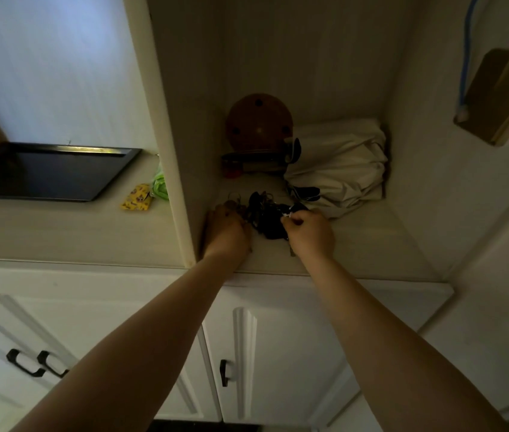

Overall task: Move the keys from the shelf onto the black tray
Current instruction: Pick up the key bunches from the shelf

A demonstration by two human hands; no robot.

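Both my bare forearms come up from the bottom of the shot, over the white cabinet doors with black handles (25, 363), and reach into the open cream shelf cubby (371, 244). My left hand (226, 232) is knuckles-up at the left side of the dark tangled bunch of keys and key rings (265, 218), fingers curled down onto the rings there, though I can't really tell if it's got a proper grip. My right hand (309, 232) is closed in a pinch on a small shiny bit at the right edge of the bunch. So the keys are on the shelf floor near the front lip, between my hands.

It's crowded back there. A bundled-up cream cloth thing with black straps (340, 169) fills the right rear corner and sits just behind the keys, nearly touching. A round brown wooden disc with dark holes (259, 123) leans against the back wall, with a dark flat holder (253, 157) under it.

Left of the cubby's side panel (169, 151) is the counter with the flat black rectangular tray (97, 185), mostly bare. A little yellow patterned packet (137, 198) and something bright green (159, 183) sit between the tray and the panel. That panel stands between the keys and the tray; the front of the cubby is open.
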